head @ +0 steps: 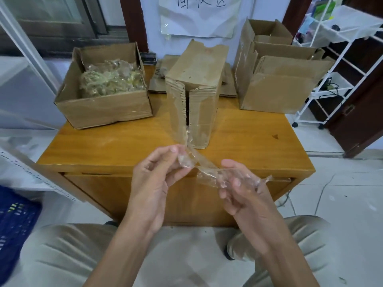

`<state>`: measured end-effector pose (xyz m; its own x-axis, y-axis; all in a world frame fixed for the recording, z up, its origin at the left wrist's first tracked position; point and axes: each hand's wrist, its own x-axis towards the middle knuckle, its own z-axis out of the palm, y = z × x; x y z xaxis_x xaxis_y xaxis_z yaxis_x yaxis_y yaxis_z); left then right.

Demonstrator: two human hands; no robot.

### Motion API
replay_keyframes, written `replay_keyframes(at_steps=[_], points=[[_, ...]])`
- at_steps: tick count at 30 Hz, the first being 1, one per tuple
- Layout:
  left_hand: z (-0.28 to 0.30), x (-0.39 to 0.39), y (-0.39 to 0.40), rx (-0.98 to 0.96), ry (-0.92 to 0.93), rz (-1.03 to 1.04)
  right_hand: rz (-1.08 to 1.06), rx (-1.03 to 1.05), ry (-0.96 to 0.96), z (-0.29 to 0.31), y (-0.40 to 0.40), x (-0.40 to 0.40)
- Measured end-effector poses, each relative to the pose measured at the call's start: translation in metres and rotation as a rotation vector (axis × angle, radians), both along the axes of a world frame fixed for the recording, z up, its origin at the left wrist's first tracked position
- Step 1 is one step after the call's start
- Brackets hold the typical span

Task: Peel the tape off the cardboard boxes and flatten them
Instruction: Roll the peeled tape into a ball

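A tall cardboard box [196, 79] stands upright in the middle of the wooden table [124, 141], its front flaps split by a dark gap. A strip of clear tape [191, 157] runs from the box's lower front down to my hands. My left hand [157, 172] pinches the crumpled tape between thumb and fingertips just in front of the box. My right hand [240, 187] holds the other crumpled end of the tape, fingers curled round it, near the table's front edge.
An open box [103, 108] filled with balled-up used tape sits at the left. Open boxes [277, 88] stand at the right, with flattened cardboard [159, 79] behind the middle box. A white wire rack [339, 59] stands on the right and a blue crate [14, 224] lower left.
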<state>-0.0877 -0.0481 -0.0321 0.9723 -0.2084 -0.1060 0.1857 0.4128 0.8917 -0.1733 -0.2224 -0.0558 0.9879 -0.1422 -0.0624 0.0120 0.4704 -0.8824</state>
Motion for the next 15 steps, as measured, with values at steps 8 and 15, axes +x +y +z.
replay_keyframes(at_steps=[8, 15], points=[[-0.006, -0.012, -0.005, 0.045, -0.05, 0.028, -0.152, -0.224, -0.029, 0.004, 0.015, 0.006], [-0.01, -0.013, -0.012, 0.035, -0.02, 0.052, -0.193, -0.179, -0.079, 0.008, 0.023, 0.007]])
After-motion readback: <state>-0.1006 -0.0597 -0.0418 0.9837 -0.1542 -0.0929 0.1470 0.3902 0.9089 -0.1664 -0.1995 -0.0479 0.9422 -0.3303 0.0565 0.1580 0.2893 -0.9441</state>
